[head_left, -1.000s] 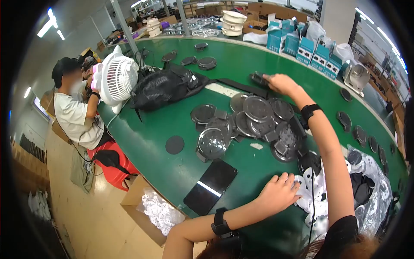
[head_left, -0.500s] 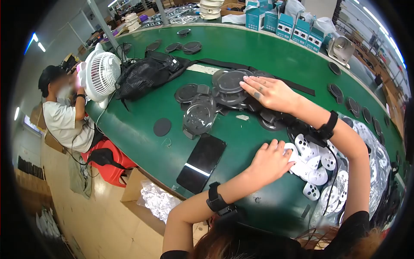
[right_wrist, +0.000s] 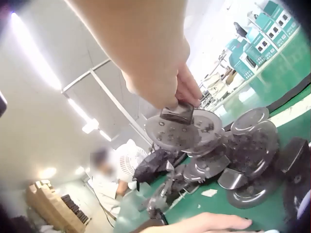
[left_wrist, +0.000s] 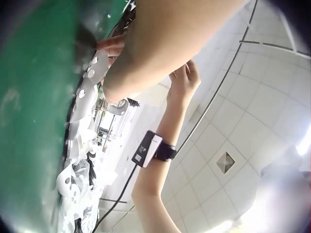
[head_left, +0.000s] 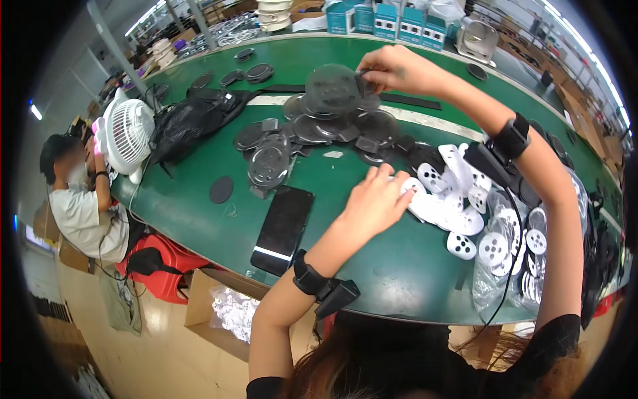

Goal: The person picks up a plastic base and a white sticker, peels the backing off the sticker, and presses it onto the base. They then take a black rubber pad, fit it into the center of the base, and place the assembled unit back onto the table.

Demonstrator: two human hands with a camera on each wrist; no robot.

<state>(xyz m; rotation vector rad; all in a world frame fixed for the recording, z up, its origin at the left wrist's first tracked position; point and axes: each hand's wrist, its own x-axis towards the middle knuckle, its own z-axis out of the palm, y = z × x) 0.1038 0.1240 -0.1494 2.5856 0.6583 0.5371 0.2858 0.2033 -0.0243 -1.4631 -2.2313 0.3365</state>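
High over the pile, my right hand point(head_left: 397, 70) pinches the edge tab of a dark see-through round cover point(head_left: 331, 92). The right wrist view shows this cover point(right_wrist: 170, 133) tilted, its tab between finger and thumb, above other dark round covers point(right_wrist: 252, 145). More of the same covers point(head_left: 269, 165) lie heaped on the green table point(head_left: 372, 279). My left hand point(head_left: 375, 201) rests with relaxed fingers at the edge of a heap of white plastic pieces with round holes point(head_left: 438, 209). In the left wrist view its fingertips point(left_wrist: 111, 46) lie right at the white pieces point(left_wrist: 87, 102).
A black phone point(head_left: 282, 229) and a dark flat disc point(head_left: 221, 190) lie left of my left hand. A black bag point(head_left: 193, 123) and white fan point(head_left: 126, 136) stand further left, near a seated person point(head_left: 83, 206). Clear plastic bags point(head_left: 495, 249) lie on the right.
My right hand came back from the far side of the table, lay over the heaped covers, and now holds one raised by its tab. My left hand stays by the white pieces.
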